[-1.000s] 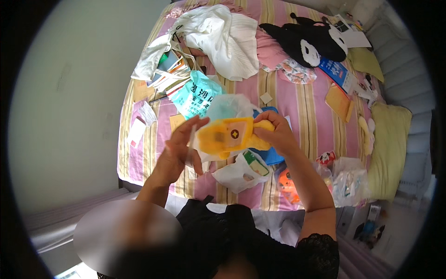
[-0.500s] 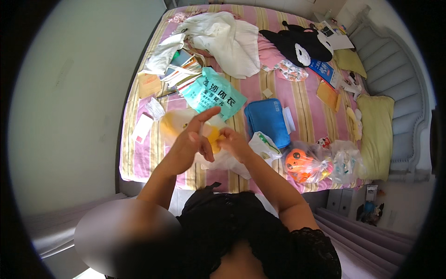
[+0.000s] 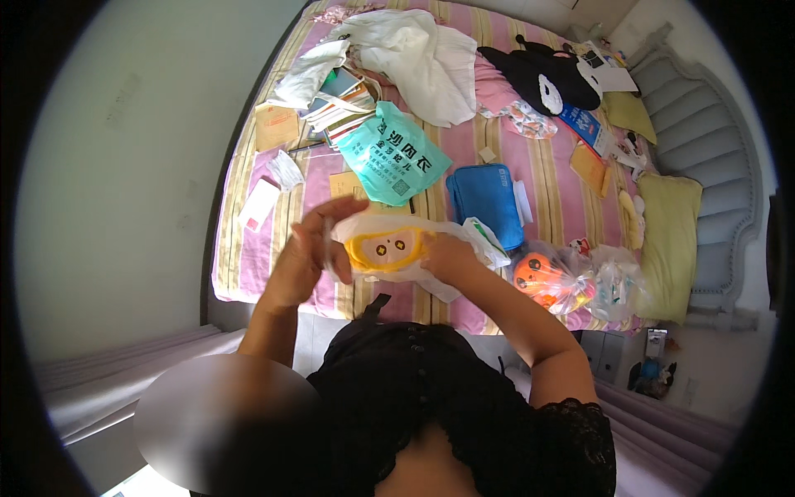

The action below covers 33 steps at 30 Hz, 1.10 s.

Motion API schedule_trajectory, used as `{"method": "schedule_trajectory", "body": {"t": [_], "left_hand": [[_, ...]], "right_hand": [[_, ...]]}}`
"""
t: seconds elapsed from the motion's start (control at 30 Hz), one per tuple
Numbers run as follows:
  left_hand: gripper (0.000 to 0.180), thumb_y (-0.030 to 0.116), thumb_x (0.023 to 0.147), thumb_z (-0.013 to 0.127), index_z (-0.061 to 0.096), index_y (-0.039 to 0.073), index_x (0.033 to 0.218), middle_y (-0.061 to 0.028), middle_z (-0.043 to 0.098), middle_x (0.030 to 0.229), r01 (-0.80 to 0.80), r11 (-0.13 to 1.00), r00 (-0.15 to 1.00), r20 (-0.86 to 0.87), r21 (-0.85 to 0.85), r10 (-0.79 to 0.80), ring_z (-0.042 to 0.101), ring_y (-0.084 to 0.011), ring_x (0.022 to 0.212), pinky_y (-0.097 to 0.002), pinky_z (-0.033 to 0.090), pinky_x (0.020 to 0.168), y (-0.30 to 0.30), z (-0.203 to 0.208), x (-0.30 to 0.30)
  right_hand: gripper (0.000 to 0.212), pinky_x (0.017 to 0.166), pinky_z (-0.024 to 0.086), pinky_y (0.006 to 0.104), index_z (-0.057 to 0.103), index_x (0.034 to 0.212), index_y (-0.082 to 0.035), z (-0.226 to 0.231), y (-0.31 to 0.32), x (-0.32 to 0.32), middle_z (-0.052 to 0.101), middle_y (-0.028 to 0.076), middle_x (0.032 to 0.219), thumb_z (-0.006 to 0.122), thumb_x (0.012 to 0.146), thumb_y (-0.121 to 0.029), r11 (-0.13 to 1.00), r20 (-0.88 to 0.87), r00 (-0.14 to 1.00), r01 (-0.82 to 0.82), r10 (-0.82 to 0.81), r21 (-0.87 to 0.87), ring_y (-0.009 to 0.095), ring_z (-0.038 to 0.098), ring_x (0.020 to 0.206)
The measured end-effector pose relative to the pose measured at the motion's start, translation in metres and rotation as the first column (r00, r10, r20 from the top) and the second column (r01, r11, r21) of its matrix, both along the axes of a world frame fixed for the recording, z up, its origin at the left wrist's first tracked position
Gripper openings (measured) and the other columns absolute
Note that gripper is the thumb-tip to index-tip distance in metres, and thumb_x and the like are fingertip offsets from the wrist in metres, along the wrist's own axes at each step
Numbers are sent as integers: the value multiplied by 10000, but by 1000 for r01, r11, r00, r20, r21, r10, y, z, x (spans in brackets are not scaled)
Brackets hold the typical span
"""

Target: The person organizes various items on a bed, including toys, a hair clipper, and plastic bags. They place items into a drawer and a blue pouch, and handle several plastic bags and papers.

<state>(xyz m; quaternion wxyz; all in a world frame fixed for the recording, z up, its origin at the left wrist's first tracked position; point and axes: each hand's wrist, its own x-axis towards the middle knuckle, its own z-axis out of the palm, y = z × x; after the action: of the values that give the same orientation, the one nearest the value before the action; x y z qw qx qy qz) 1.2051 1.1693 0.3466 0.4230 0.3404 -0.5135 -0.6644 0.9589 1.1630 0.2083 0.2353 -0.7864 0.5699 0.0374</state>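
Yellow toy (image 3: 387,250) in translucent bag (image 3: 422,222), right hand (image 3: 454,258) pinching it, left hand (image 3: 305,255) alongside, grip unclear

Yellow toy (image 3: 389,251): edges hazy amid a translucent bag (image 3: 364,224); right end covered by the right hand (image 3: 451,257).
Right fingertips: lost against the toy; whether they grip it or only plastic cannot be told.
Left hand (image 3: 308,257): slightly blurred; its hold on the bag's edge is unclear.
White-and-green bag (image 3: 490,238): partly behind the right hand and wrist.
Books (image 3: 339,116): lower ends hidden under the turquoise bag (image 3: 397,161).
Knotted clear bag (image 3: 614,290): contents too small to tell.
Black top (image 3: 406,373): cut off by the lower edge.
Blurred grey oval (image 3: 224,414): masks the area at lower left.
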Motion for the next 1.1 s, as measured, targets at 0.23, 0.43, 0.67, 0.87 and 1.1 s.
{"method": "schedule_trajectory", "body": {"t": [0.23, 0.43, 0.67, 0.87, 1.1], "left_hand": [[945, 751, 796, 253, 314, -42, 1307, -148, 390, 1349, 251, 966, 968, 5, -55, -251, 591, -133, 625, -245, 467, 583, 15, 20, -26], [826, 669, 866, 207, 377, -31, 1269, -166, 439, 1297, 66, 998, 995, 68, 4, -66, 516, -113, 511, -204, 434, 485, -4, -3, -17], [732, 598, 910, 232, 419, -27, 1244, -156, 467, 1267, 61, 998, 989, 138, 11, -62, 515, -109, 515, -205, 413, 482, -2, -24, -21], [719, 573, 921, 243, 415, -48, 1241, -172, 456, 1296, 73, 997, 981, 180, -7, -70, 501, -97, 510, -189, 392, 461, -6, -35, -16], [705, 584, 919, 236, 464, -6, 1230, -93, 575, 795, -37, 999, 971, 238, 38, 27, 479, -96, 485, -204, 349, 509, -10, -34, -23]], "right_hand": [[352, 758, 469, 446, 540, 1110, -40, -40, -9, 31, 596, 162, 979, 551, 780, -163, 946, 203, 971, -54, 124, -321, 332, 576, 911], [274, 753, 470, 429, 573, 1040, -60, -10, -12, 25, 609, 158, 1007, 533, 775, -115, 936, 292, 954, 47, 61, -349, 341, 581, 915], [259, 735, 473, 400, 578, 1047, -51, 40, -14, -40, 620, 184, 911, 536, 802, -124, 957, 618, 745, 289, -251, 40, 335, 604, 819], [302, 724, 513, 299, 514, 1147, 1, 63, 4, -87, 607, 98, 993, 532, 897, -167, 589, 621, -203, 201, -757, 783, 189, 621, 822], [342, 747, 538, 326, 494, 1186, 11, 44, 28, -121, 609, 110, 1045, 547, 888, -149, 480, 470, -196, -4, -860, 877, 210, 638, 884]]}}
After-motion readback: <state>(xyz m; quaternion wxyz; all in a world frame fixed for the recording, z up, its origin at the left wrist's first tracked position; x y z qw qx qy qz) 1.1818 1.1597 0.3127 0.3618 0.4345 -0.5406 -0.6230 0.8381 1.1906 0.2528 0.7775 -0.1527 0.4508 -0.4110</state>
